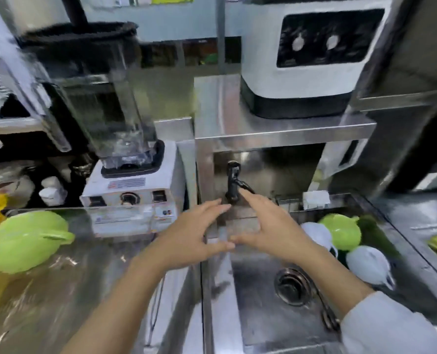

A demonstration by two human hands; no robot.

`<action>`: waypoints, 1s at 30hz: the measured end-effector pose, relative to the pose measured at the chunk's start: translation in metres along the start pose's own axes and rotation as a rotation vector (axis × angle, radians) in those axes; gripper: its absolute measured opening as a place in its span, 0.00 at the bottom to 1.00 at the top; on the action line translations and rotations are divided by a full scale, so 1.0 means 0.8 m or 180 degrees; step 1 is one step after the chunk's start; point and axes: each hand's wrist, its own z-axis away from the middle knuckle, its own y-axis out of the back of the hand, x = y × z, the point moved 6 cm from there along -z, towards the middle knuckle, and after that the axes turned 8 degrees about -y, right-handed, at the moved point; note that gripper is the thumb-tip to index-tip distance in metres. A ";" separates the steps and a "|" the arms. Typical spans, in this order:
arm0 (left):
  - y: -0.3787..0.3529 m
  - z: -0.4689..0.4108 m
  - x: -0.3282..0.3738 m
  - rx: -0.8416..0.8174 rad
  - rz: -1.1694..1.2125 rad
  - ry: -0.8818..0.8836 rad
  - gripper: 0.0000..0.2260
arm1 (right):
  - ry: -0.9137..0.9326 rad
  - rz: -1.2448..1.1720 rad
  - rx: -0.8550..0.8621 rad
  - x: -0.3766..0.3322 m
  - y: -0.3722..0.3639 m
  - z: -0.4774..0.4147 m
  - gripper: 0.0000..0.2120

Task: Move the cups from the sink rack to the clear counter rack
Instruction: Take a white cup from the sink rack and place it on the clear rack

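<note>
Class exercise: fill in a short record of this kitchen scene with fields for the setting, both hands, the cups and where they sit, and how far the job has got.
setting: steel sink beside a counter with a blender
left hand: open, empty, over the sink's left edge
right hand: open, empty, fingertips near the black tap
cups at sink, right side: green cup, two white cups, upside down
cup on counter, left: green cup, upside down
progress: three cups not yet moved

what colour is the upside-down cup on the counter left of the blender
Light green, handle included: the inverted green cup shows clearly in the head view.
</note>
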 end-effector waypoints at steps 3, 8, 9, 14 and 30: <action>-0.050 -0.058 0.048 -0.0181 -0.0035 -0.0264 0.38 | -0.0357 -0.0028 0.0156 0.084 0.033 0.026 0.42; -0.137 -0.144 0.105 -0.0551 -0.0126 -0.0367 0.34 | -0.0910 0.0072 0.0164 0.214 0.069 0.067 0.42; -0.155 -0.159 0.114 -0.0607 -0.0124 -0.0394 0.34 | -0.1022 0.0069 0.0154 0.236 0.073 0.075 0.42; -0.246 -0.219 0.158 -0.0805 -0.0285 -0.0659 0.35 | -0.1498 0.0092 0.0076 0.327 0.071 0.107 0.43; -0.391 -0.263 0.157 -0.0793 -0.0750 -0.0314 0.41 | -0.2093 0.0833 -0.0082 0.397 0.008 0.108 0.33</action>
